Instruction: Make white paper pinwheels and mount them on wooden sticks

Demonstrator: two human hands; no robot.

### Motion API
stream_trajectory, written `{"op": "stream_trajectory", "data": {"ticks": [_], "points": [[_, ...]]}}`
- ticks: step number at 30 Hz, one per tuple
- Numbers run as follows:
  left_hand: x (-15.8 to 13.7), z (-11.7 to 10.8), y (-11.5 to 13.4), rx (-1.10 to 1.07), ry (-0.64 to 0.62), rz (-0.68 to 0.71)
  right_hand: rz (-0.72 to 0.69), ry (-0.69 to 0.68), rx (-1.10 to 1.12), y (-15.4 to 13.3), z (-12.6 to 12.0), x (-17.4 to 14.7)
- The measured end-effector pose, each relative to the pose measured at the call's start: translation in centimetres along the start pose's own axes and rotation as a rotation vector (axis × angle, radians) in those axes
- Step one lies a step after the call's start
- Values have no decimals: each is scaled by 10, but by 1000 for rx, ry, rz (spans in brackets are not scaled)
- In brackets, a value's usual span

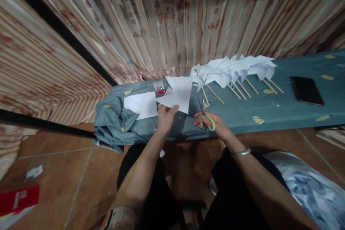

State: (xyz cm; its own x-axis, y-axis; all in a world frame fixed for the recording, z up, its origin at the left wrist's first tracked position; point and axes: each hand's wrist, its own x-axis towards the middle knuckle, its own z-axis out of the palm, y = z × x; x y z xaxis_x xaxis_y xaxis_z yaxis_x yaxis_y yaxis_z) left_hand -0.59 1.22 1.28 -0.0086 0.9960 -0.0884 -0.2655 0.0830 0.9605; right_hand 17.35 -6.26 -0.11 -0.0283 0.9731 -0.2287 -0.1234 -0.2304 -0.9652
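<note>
My left hand [166, 116] pinches the lower edge of a white sheet of paper [180, 91], which has a slit on its left side. In my right hand [211, 124] is a pair of scissors [211, 123] with light green handles, its blades pointing up and away from me, a little right of the sheet. Behind the held sheet, a small red box of pins [160, 89] stands open. More white paper [141, 105] lies flat to the left. Several white paper pinwheels [223, 72] on wooden sticks overlap in a row at the back.
A dark phone [307, 90] lies at the right on the blue-green cloth-covered surface [275, 111]. Curtains [172, 18] hang behind it. A white bag [309, 187] sits on the floor at the right, and a red packet [18, 201] lies at the lower left.
</note>
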Motion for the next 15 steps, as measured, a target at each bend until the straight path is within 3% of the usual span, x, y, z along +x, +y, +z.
{"op": "stream_trajectory", "data": {"ticks": [3, 6, 15], "points": [[5, -7, 3, 22, 12, 58, 69, -219, -67, 4, 1, -10], [5, -8, 1, 28, -8, 78, 105, -323, -135, 8, 6, -15], [0, 2, -9, 10, -58, 66, 134, -298, -202, 2, 16, -13]]}}
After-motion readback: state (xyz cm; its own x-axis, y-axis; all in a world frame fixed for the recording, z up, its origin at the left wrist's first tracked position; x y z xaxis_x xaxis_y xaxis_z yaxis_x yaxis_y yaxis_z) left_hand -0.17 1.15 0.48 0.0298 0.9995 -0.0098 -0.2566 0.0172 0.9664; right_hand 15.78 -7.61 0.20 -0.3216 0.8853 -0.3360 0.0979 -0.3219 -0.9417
